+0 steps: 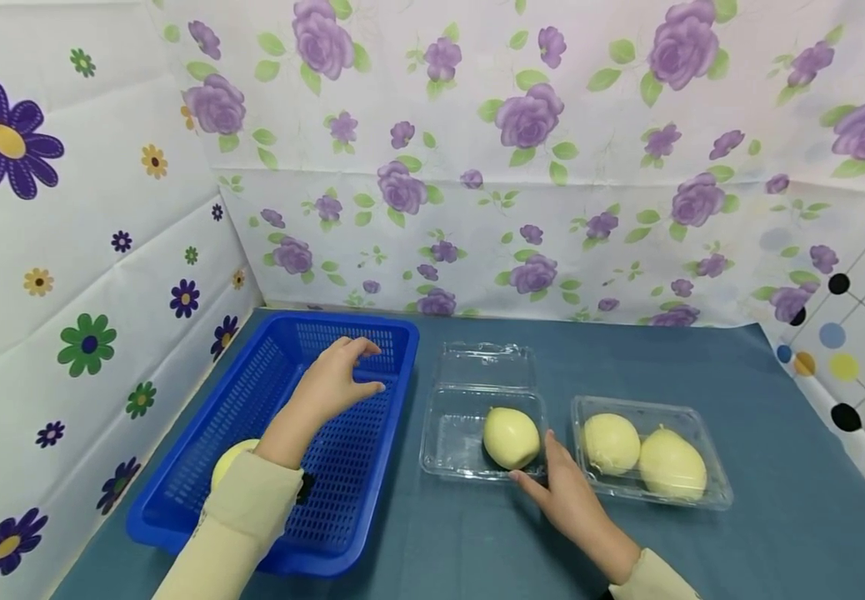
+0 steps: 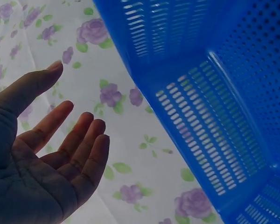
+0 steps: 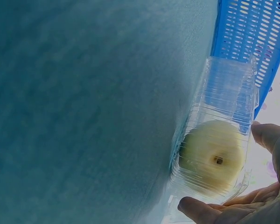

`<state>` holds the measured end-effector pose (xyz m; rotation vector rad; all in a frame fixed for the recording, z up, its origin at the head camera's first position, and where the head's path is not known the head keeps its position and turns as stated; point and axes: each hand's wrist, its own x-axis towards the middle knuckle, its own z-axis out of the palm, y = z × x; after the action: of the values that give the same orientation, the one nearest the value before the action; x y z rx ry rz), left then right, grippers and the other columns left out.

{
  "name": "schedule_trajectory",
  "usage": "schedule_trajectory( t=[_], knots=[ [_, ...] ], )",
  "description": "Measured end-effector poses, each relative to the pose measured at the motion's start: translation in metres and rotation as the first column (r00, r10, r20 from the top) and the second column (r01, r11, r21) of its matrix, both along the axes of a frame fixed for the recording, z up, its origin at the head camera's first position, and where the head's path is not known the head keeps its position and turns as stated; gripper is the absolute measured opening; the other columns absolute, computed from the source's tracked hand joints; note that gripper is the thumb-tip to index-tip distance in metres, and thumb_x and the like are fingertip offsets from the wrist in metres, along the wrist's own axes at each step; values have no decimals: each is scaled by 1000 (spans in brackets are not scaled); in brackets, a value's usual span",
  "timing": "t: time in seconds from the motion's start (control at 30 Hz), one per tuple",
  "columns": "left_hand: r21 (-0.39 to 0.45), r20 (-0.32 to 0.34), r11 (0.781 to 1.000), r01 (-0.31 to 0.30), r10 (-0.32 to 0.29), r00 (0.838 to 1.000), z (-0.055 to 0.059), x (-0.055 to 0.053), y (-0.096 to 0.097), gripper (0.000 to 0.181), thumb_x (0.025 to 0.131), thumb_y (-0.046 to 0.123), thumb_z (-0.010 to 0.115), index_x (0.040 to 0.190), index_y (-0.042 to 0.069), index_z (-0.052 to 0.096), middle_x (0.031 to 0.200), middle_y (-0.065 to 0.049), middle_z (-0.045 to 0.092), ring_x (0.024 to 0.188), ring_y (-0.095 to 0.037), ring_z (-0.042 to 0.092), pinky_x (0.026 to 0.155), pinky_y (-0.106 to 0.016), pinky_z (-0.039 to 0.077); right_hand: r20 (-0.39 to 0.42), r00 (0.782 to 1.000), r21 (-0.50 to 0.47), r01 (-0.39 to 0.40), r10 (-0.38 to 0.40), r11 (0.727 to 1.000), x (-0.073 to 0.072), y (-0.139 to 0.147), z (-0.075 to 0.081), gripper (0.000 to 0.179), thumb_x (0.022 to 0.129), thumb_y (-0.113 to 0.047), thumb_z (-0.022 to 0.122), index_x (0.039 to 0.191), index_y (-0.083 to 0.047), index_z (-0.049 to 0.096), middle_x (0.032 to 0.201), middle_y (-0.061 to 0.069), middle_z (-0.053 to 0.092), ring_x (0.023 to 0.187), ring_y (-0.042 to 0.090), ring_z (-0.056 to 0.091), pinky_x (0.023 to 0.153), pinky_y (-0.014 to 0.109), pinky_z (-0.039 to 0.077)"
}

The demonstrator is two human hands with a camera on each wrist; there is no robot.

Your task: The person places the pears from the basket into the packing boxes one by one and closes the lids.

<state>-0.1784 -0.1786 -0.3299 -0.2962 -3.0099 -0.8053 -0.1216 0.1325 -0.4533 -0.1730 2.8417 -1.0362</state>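
My left hand [image 1: 331, 379] is raised over the blue plastic basket [image 1: 395, 417], thumb and fingers spread apart, holding nothing; the left wrist view shows its bare palm [image 2: 42, 182]. Below that forearm, a pale yellow pear [image 1: 233, 458] lies in the basket, partly hidden. Thumb and fingers of my right hand [image 1: 571, 500] hold the near right corner of a clear plastic box [image 1: 447, 442]. Its lid [image 1: 485, 367] is folded back. Inside, one pear [image 1: 511, 437] sits on the right side, close to those fingers; the right wrist view shows this pear [image 3: 212, 158] through the box wall.
To the right stands a second clear plastic box [image 1: 717, 492], its lid apparently down over two pears [image 1: 672, 467]. A blue-green cloth [image 1: 462, 542] covers the table. Flowered sheets [image 1: 440, 167] rise behind and at the left, and a dotted one at the right.
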Motion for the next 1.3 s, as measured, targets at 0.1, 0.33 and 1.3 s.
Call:
schedule_trajectory(
  t=[0.1, 0.33, 1.3],
  knots=[
    [-2, 26, 1000, 5, -5, 1000, -4, 0, -8, 45, 83, 18, 74, 124, 6, 57, 121, -17, 55, 113, -36, 53, 88, -50, 47, 4, 1000, 4, 3, -3, 1000, 0, 0, 0, 89, 90, -38, 63, 145, 15, 17, 146, 37, 24, 134, 49, 29, 103, 60, 33],
    [-45, 77, 998, -35, 39, 996, -10, -2, -25, 52, 83, 20, 74, 128, 3, 53, 125, -23, 53, 113, -39, 52, 88, -53, 47, 8, 1000, 9, 5, -5, 1000, 0, -1, 1, 89, 90, -38, 63, 145, 15, 17, 147, 37, 25, 134, 49, 29, 103, 61, 33],
    [-199, 217, 958, -205, 247, 944, -22, 9, -74, 77, 78, 33, 78, 134, -7, 44, 133, -38, 39, 120, -57, 37, 94, -67, 36, 6, 1000, 21, 5, -5, 1000, 0, -2, 1, 89, 91, -38, 63, 144, 16, 17, 146, 37, 24, 134, 49, 29, 103, 61, 33]
  ],
)
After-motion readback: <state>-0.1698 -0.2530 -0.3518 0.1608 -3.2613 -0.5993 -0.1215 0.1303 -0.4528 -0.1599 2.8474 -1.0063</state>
